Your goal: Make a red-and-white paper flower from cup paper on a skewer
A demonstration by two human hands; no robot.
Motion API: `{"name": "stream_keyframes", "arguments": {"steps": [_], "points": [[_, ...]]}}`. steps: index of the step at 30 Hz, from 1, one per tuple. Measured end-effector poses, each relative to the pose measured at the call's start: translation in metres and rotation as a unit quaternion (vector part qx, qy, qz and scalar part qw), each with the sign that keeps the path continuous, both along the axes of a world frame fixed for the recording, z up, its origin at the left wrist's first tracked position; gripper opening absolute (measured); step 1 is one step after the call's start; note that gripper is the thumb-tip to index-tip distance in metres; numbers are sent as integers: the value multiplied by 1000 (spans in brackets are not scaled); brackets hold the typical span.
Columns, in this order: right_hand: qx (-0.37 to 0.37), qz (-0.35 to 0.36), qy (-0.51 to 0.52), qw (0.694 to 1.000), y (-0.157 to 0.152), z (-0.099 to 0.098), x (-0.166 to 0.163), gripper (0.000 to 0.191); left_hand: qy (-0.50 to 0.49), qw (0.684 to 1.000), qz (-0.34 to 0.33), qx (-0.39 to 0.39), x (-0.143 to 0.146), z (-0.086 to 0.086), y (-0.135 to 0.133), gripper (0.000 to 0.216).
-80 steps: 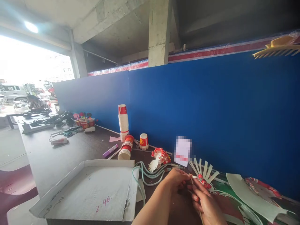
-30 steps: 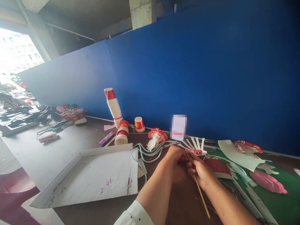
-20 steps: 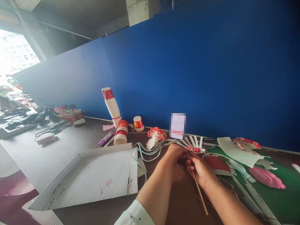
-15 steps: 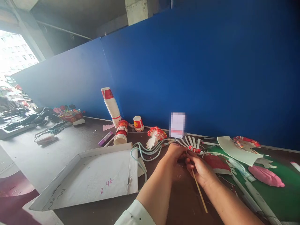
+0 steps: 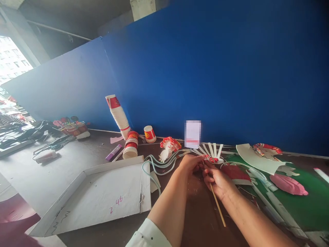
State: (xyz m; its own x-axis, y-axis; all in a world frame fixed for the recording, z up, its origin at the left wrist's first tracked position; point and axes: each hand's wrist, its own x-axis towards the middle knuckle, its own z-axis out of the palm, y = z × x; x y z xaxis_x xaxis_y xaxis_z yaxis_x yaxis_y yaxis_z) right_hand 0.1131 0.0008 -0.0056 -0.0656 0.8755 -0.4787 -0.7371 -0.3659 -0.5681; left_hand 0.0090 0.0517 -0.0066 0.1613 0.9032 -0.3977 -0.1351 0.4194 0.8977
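Close together over the dark table, my two hands meet at the base of a red-and-white paper piece (image 5: pixel 213 158) cut into long white strips that fan upward. My left hand (image 5: pixel 192 164) is closed, its fingertips pinching the red base of that piece from the left. A thin wooden stick (image 5: pixel 218 206) slants from between the hands toward me, its lower end free. My right hand (image 5: pixel 216 177) has its fingers closed around the stick's upper part. Fingers hide where stick and paper meet, so I cannot tell whether they are joined.
A shallow white cardboard box lid (image 5: pixel 113 192) lies left, with pale cables (image 5: pixel 164 169) beside it. Behind stand stacked paper cups (image 5: pixel 119 118) and a red-and-white paper flower (image 5: pixel 169 145). A green mat (image 5: pixel 303 206) with paper scraps and a pink balloon-like piece (image 5: pixel 289 184) lies right.
The white strips stand more upright and spread, and the red base has turned slightly between my fingers. My hands stay in nearly the same place; the view has shifted a little.
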Motion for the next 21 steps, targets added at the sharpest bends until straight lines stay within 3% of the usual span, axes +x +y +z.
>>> {"name": "stream_keyframes", "arguments": {"steps": [8, 13, 21], "points": [[11, -3, -18, 1000, -3, -1, 0, 34, -35, 999, 6, -18, -3, 10, -5, 17], [48, -19, -90, 995, -5, -1, -4, 28, -23, 999, 9, -22, -3, 8, -5, 18], [82, -2, -211, 974, -7, -9, -5, 33, -28, 999, 17, -37, -2, 11, -4, 17]]}}
